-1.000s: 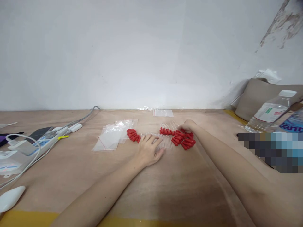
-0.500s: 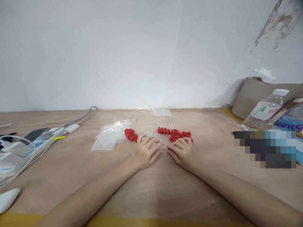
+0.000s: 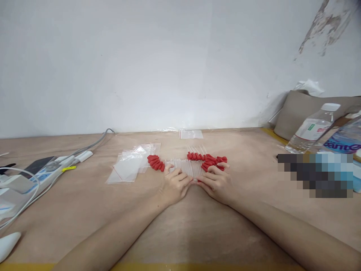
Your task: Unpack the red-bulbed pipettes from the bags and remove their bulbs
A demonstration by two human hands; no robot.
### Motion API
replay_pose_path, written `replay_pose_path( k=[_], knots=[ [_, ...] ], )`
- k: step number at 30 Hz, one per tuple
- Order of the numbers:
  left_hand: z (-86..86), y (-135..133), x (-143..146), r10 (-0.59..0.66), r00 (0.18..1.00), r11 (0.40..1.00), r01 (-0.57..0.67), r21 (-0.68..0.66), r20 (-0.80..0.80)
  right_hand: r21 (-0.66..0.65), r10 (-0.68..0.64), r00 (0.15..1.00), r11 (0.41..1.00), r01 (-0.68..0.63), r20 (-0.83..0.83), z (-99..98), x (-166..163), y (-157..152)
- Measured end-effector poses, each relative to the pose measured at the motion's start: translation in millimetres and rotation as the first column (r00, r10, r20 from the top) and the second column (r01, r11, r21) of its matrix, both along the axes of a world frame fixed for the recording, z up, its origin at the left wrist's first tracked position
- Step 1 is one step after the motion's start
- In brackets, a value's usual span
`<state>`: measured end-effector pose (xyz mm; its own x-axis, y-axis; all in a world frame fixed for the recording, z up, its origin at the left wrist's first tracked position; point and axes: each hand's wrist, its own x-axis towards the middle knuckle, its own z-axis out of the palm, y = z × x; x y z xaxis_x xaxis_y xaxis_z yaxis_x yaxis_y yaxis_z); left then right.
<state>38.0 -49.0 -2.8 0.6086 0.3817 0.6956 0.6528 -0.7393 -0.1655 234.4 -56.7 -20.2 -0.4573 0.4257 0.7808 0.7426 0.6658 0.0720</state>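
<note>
Between my left hand (image 3: 176, 184) and my right hand (image 3: 217, 182), the thumbs and fingertips almost meet in two pinches. A short clear stretch of a thin dropper tube shows at my left fingertips. At my right fingertips there is a bit of red rubber dropper bulb (image 3: 200, 181). Behind the hands lies a row of clear dropper tubes (image 3: 184, 165). A curved group of red rubber bulbs (image 3: 155, 162) is left of that row. More red bulbs (image 3: 208, 161) lie to its right, partly behind my right fingers, and several thin clear stems stick out behind them.
Clear zip bags (image 3: 128, 167) overlap on the left, and another bag (image 3: 191, 134) lies by the wall. A power strip (image 3: 47, 173) with cables is at far left, near a white rounded object (image 3: 8, 244). A tilted water bottle (image 3: 313, 128) and a grey-brown container (image 3: 290, 116) stand right.
My fingers have drawn into clearer pinches, with red now showing at the right fingertips. The left hand's fingers have curled back, uncovering more of the tube row. The view has shifted slightly.
</note>
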Motion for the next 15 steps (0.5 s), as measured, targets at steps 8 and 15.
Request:
replay_pose_path(
  k=[8, 15],
  knots=[
    [2.2, -3.1, -1.4, 0.018, 1.0, 0.999, -0.018, -0.05, 0.003, 0.125, -0.03, 0.999, 0.992, 0.025, 0.044, 3.3, 3.2, -4.2],
    [-0.1, -4.5, -1.3, 0.03, 1.0, 0.998, -0.03, -0.059, -0.001, 0.253, -0.013, 0.994, 0.967, -0.015, 0.107, 6.9, 8.0, -6.5]
  ],
)
